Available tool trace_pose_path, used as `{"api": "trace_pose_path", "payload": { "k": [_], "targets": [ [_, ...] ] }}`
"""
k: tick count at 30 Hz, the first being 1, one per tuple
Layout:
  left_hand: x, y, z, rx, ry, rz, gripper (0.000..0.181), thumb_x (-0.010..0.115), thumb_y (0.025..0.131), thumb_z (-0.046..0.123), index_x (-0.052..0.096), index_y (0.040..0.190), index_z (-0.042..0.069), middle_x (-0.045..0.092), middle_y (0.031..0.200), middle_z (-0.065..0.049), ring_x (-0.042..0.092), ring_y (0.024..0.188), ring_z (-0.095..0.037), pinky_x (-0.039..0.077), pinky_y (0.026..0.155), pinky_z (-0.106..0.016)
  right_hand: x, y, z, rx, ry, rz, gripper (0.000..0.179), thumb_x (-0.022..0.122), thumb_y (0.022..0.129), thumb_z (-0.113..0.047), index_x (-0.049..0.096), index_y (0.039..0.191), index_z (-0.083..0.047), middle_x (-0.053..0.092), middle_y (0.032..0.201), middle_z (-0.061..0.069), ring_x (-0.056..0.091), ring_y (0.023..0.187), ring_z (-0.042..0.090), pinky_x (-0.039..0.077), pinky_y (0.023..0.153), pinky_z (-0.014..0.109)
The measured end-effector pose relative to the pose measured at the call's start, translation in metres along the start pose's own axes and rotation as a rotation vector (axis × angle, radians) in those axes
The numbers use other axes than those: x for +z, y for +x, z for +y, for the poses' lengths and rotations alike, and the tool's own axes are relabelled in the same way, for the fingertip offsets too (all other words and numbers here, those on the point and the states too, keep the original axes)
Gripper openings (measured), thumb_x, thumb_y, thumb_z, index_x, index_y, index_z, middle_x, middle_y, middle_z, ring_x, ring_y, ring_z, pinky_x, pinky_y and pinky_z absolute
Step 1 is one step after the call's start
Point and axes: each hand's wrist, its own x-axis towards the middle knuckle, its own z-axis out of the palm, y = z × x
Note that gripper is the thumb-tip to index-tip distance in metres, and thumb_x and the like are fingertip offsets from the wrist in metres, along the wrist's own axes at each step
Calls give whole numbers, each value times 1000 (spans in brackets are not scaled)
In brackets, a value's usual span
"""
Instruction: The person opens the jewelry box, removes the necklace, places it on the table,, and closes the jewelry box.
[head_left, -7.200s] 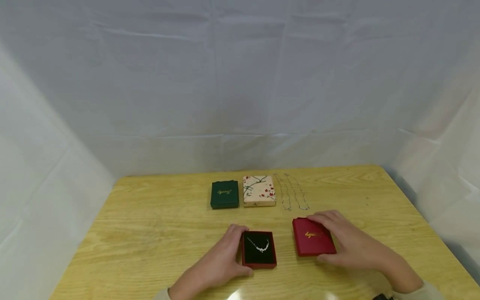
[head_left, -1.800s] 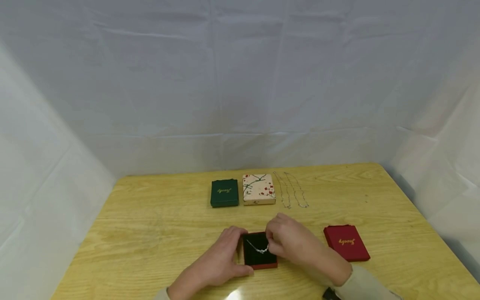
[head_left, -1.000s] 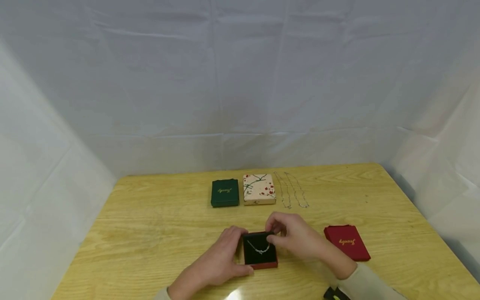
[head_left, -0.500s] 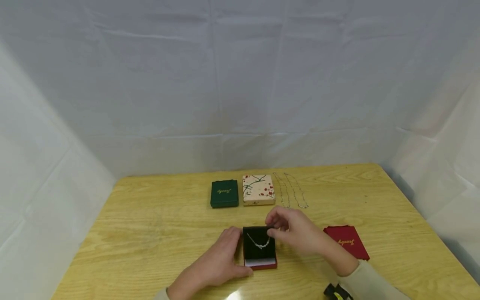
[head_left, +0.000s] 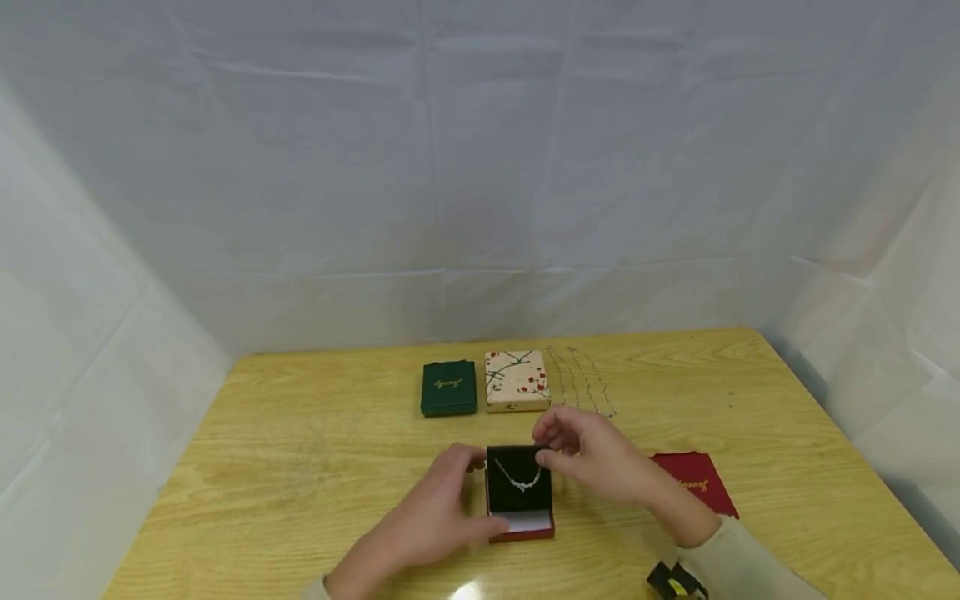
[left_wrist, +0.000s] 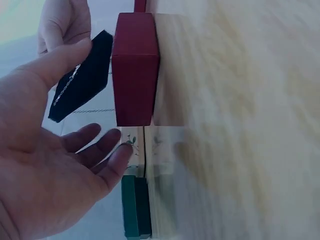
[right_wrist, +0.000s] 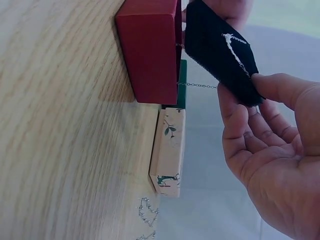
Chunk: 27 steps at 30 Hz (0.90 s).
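In the head view my right hand (head_left: 600,454) pinches the corner of a black velvet pad (head_left: 510,497) between thumb and fingers. The pad is tilted up out of the red box base (head_left: 522,535), baring a pale bottom. A silver necklace (head_left: 522,485) hangs across the pad's face; in the right wrist view its chain runs behind the pad toward the base (right_wrist: 150,57). My left hand (head_left: 442,510) is beside the base, with fingers apart from the box in the left wrist view and the thumb overlapping the pad's edge.
The red lid (head_left: 705,483) lies on the wooden table (head_left: 315,467) to the right, partly behind my right forearm. Farther back stand a green jewelry box (head_left: 448,387) and a floral box (head_left: 517,381). Beside them lie two more silver necklaces (head_left: 613,413).
The red lid was set down at the right. My right hand took the pad's corner and raised it from the base. My left hand has loosened from the box's side.
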Motion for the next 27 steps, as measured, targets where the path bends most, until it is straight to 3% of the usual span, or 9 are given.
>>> {"api": "trace_pose_path", "payload": {
  "k": [3,9,21,27],
  "targets": [
    [-6,1,2,-29,-59,21,73,85,89,48,53,140,6,61,127,-6,59,112,-23,54,97,-47,-1,0,0,2,13,-1,20,75,100,-11,65,115,-3,67,109,5,68,97,20,59,85,31],
    [-12,6,5,-92,-255,0,50,77,100,36,58,133,5,64,114,-3,61,103,-20,54,87,-36,-2,1,-1,6,49,0,22,74,101,-10,63,118,-1,66,110,7,69,99,22,59,86,31],
    [-7,8,11,-123,-401,-16,45,73,102,28,62,132,-4,69,115,-10,67,108,-26,58,93,-45,-3,1,-1,20,131,6,22,74,100,-8,64,118,-1,66,113,13,69,100,26,60,85,30],
    [-5,9,13,-160,-490,-24,42,71,104,23,61,131,-8,69,113,-11,69,110,-29,59,90,-44,-2,1,2,9,126,15,22,74,100,-9,64,118,-1,66,115,15,70,100,25,60,84,31]
  ]
}}
